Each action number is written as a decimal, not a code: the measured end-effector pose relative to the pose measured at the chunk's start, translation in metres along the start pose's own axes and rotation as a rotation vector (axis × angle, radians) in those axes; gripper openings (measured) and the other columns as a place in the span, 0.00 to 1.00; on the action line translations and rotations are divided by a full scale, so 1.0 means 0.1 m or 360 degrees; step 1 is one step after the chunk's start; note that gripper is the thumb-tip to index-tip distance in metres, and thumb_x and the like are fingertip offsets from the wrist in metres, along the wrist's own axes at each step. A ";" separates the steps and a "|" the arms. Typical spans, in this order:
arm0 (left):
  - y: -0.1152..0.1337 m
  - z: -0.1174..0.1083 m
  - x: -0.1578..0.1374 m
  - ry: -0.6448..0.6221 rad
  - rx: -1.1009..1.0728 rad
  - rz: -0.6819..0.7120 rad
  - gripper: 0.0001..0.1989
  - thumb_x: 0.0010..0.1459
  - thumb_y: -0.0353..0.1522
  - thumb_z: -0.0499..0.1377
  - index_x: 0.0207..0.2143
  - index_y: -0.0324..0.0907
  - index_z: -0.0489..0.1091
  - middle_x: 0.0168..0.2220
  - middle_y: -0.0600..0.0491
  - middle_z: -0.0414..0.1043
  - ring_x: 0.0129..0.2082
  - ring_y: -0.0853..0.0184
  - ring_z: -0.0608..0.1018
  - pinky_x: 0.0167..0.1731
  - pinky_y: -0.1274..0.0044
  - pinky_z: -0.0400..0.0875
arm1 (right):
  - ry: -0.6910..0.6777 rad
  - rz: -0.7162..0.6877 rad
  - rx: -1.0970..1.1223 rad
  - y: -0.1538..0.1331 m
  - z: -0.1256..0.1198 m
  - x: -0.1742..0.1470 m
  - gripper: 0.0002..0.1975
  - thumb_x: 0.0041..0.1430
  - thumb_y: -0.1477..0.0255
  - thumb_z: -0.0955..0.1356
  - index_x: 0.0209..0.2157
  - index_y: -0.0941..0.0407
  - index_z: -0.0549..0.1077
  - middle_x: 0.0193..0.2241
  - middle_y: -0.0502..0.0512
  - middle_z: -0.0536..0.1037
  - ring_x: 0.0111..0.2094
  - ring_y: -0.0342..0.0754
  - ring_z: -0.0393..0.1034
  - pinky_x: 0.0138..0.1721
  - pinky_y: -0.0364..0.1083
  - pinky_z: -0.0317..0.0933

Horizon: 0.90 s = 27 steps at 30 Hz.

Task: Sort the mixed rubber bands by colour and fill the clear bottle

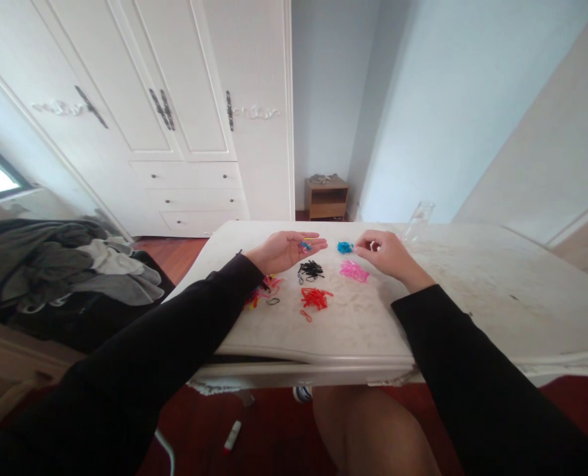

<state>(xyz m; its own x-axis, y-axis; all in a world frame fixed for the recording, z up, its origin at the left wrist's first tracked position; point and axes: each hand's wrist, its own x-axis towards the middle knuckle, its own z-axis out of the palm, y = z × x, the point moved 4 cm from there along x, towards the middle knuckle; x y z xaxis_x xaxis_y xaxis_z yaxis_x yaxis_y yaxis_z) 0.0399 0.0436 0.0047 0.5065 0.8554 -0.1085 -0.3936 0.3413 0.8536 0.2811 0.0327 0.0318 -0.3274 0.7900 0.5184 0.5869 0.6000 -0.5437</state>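
Clock centred on the black pile, nearest first. Below the table edge, at 7 o'clock, we've got a white tube (232, 435) with a red end lying on the dark red floor. On the white table (462, 291), the red bands (316, 299) sit in a loose heap at 6 o'clock, one stray red loop (306, 316) just beside it. At 8 o'clock we see a mixed-colour heap (273, 284), partly hidden by the left sleeve (209, 301). Pink bands (354, 271) lie at 3 o'clock; the black bands (312, 270) are our centre.

Left hand (291, 252), at 11 o'clock: palm up, fingers stretched out, a few small coloured bands (304, 246) resting on it. Right hand (382, 252), at 2 o'clock: thumb and forefinger tips brought together at the edge of the blue bands (344, 247) — too small for us to tell whether a band is caught between them. The two hands are apart, blue pile between.

Further back, at 2 o'clock past the right hand, a clear glass vessel (419, 221). Grey and white clothes (118, 271) pile up at 9 o'clock; a wooden bedside cabinet (328, 200) stands near 12 — and a white wardrobe (195, 73) fills 11.
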 end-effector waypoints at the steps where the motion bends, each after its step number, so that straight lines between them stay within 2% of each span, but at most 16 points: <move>1: -0.01 0.01 0.00 -0.0045 0.0001 0.0001 0.25 0.59 0.21 0.54 0.59 0.24 0.67 0.55 0.30 0.77 0.61 0.55 0.77 0.65 0.70 0.66 | 0.0064 -0.0042 -0.0004 -0.04 0.02 0.00 0.09 0.55 0.67 0.70 0.23 0.56 0.75 0.24 0.52 0.75 0.26 0.45 0.64 0.31 0.48 0.57; 5: -0.06 0.08 -0.02 -0.0171 0.0053 -0.0011 0.24 0.56 0.18 0.54 0.56 0.26 0.70 0.52 0.33 0.79 0.55 0.58 0.81 0.63 0.70 0.67 | 0.0188 -0.0281 -0.0030 -0.31 0.17 0.00 0.07 0.58 0.69 0.72 0.27 0.55 0.76 0.27 0.53 0.74 0.32 0.48 0.67 0.36 0.49 0.60; 9: -0.10 0.14 -0.06 -0.0229 0.0139 0.0010 0.21 0.56 0.16 0.58 0.53 0.28 0.74 0.50 0.37 0.80 0.47 0.66 0.81 0.55 0.75 0.70 | 0.0088 -0.0407 -0.0053 -0.52 0.40 -0.02 0.05 0.60 0.69 0.74 0.31 0.54 0.78 0.32 0.54 0.74 0.38 0.51 0.69 0.42 0.51 0.62; 12: -0.12 0.18 -0.09 -0.0244 0.0169 0.0056 0.20 0.56 0.17 0.60 0.51 0.30 0.76 0.48 0.40 0.80 0.46 0.67 0.80 0.52 0.76 0.69 | 0.0100 -0.0397 -0.0072 -0.56 0.49 -0.02 0.03 0.57 0.73 0.74 0.30 0.55 0.77 0.31 0.53 0.73 0.37 0.51 0.69 0.41 0.50 0.62; 17: -0.14 0.21 -0.11 -0.0265 0.0221 0.0102 0.22 0.53 0.16 0.63 0.51 0.33 0.77 0.47 0.43 0.79 0.44 0.68 0.79 0.45 0.77 0.68 | 0.0125 -0.0346 -0.0014 -0.58 0.54 -0.03 0.07 0.53 0.80 0.72 0.26 0.55 0.73 0.29 0.51 0.71 0.36 0.49 0.68 0.39 0.48 0.61; 22: -0.15 0.21 -0.10 -0.0304 0.0280 0.0129 0.25 0.52 0.16 0.63 0.53 0.34 0.77 0.47 0.43 0.79 0.42 0.68 0.78 0.44 0.76 0.67 | 0.0111 -0.0231 0.0032 -0.57 0.58 -0.02 0.09 0.52 0.78 0.71 0.24 0.54 0.68 0.29 0.50 0.70 0.35 0.50 0.67 0.39 0.49 0.60; 27: -0.14 0.24 -0.13 -0.0364 0.0324 0.0156 0.26 0.53 0.17 0.62 0.55 0.37 0.76 0.49 0.43 0.80 0.43 0.67 0.79 0.48 0.73 0.68 | 0.0093 -0.0206 0.0050 -0.55 0.58 -0.02 0.10 0.53 0.75 0.70 0.25 0.52 0.63 0.29 0.51 0.68 0.35 0.50 0.65 0.38 0.49 0.58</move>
<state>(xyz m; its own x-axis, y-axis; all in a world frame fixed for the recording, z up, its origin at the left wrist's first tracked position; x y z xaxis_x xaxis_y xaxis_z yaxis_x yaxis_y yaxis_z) 0.0572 0.0185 0.0060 0.6423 0.7626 0.0767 -0.2990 0.1571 0.9412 0.2064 0.0058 0.0220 -0.3545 0.6976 0.6227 0.5186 0.7008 -0.4899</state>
